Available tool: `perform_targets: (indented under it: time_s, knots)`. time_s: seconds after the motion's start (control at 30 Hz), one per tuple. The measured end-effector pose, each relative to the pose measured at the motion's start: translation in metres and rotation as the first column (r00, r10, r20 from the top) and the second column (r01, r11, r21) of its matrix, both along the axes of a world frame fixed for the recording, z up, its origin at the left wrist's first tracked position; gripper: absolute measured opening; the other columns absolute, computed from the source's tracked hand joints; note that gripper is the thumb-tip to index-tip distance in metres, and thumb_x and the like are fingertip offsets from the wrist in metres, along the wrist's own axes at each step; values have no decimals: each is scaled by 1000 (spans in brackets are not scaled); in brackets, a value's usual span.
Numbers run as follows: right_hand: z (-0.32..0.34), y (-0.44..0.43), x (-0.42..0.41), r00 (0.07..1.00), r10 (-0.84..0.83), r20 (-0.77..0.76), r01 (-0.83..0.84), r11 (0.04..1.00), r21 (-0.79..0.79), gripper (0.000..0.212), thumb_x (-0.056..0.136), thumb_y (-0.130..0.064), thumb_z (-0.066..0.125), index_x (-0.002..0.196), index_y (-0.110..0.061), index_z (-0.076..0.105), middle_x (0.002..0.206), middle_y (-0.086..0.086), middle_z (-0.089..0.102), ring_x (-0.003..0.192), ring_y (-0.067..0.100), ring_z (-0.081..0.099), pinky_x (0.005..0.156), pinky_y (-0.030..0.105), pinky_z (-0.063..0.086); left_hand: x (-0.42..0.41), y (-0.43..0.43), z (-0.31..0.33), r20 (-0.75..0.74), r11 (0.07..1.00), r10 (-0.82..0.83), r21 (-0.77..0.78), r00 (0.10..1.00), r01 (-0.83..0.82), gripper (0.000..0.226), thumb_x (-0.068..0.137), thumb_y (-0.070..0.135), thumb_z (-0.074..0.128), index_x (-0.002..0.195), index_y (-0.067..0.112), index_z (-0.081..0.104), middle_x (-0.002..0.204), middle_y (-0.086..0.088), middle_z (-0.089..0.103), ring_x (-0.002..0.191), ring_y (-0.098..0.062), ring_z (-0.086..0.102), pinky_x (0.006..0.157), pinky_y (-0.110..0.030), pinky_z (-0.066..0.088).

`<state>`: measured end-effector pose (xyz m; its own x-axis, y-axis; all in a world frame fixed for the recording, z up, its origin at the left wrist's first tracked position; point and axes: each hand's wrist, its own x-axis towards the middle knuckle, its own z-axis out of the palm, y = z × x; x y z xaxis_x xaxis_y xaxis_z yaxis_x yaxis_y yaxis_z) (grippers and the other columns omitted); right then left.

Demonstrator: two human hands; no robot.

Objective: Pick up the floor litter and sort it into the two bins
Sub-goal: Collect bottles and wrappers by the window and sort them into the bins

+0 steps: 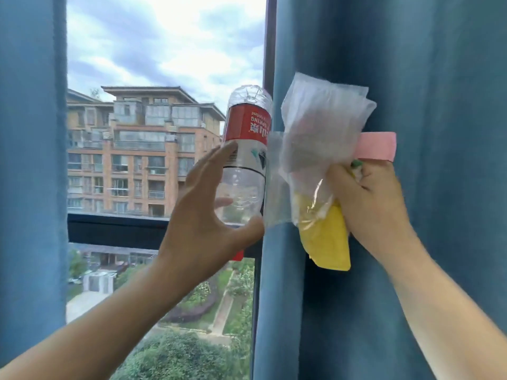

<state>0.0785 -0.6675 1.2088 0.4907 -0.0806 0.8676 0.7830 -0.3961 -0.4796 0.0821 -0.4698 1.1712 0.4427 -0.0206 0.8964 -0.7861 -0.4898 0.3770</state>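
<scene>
Left forearm (123, 311) and right forearm (439, 297) rise bare from the bottom corners, both raised in front of the glass. Behind them a blue curtain (439, 78) fills the right side and a second curtain (30, 160) hangs at the left. Between them is the window (164, 50), showing cloudy sky and a brick apartment block (137, 160).

The left hand (203, 215) holds a clear plastic bottle (247, 138) upside down. Its thumb is under the lower part, its fingers are spread round the far side, and the red label sits above the hand. The bottle's red cap (238, 255) peeks out below the palm.

Just beside the bottle, the right hand (375, 204) is closed in a fist on a bundle of litter. A crumpled clear plastic bag (321, 127) billows above and left of the knuckles. A yellow wrapper (326, 242) hangs below the fist, and a pink strip (378, 149) juts out above it. A small green scrap (356, 163) shows between the fingers.
</scene>
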Motion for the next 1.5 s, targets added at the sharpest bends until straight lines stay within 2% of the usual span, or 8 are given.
perform_targets:
  time_s: [0.17,0.53,0.7,0.9,1.03,1.17,1.27,1.5]
  knots:
    - [3,-75,-38,997,-51,62,51,999,-13,31,85,-16,49,83,15,49,76,36,51,64,47,46,60,31,36,-16,-79,5,11,983,-181,-24,983,181,91,65,19,84,137,47,37,136,29,38,116,2,52,78,-11,51]
    - [-3,-200,-137,884,-462,74,465,885,-32,32,85,-22,49,83,10,55,75,32,53,63,42,50,49,45,41,-66,-230,4,5,828,-560,-34,829,560,92,61,13,80,138,42,38,133,25,38,101,4,53,32,-23,48]
    - [-3,-228,-178,780,-621,78,624,781,-30,31,90,-21,50,68,1,51,62,20,48,55,32,43,46,28,34,-77,-273,10,40,758,-652,6,757,653,92,61,18,83,136,41,37,130,25,41,99,16,52,53,2,43]
    - [-6,-244,-213,636,-771,33,770,637,39,33,93,-11,52,65,4,43,56,18,39,50,23,39,47,27,32,-77,-312,9,22,612,-790,11,612,790,93,65,24,83,139,47,32,141,19,38,115,-12,56,82,-5,47]
    - [-10,-240,-229,526,-850,23,848,526,64,42,90,-4,52,56,-2,28,51,4,26,47,16,26,44,26,21,-75,-329,9,-41,447,-894,-23,446,894,92,67,18,80,137,51,32,141,22,37,106,-7,58,55,-4,48]
    - [-20,-231,-235,408,-913,1,911,407,62,47,90,-4,52,53,-15,26,48,-2,24,45,12,23,43,24,18,-68,-342,0,-36,331,-943,-27,330,943,89,68,18,79,138,49,33,140,22,37,112,-6,56,73,0,46]
    - [-32,-225,-239,321,-947,-25,946,319,64,47,90,-4,53,53,-18,27,47,-5,24,44,10,23,41,23,19,-66,-350,-11,-86,232,-970,-69,226,970,89,67,17,78,138,49,34,139,23,37,103,-5,59,53,-3,46]
    - [-50,-225,-261,153,-986,-68,988,151,38,40,90,-7,54,58,-3,31,52,4,30,48,16,29,44,29,20,-72,-379,-36,-151,92,-986,-105,76,990,93,63,24,82,140,47,34,140,21,38,104,-5,59,60,-1,46]
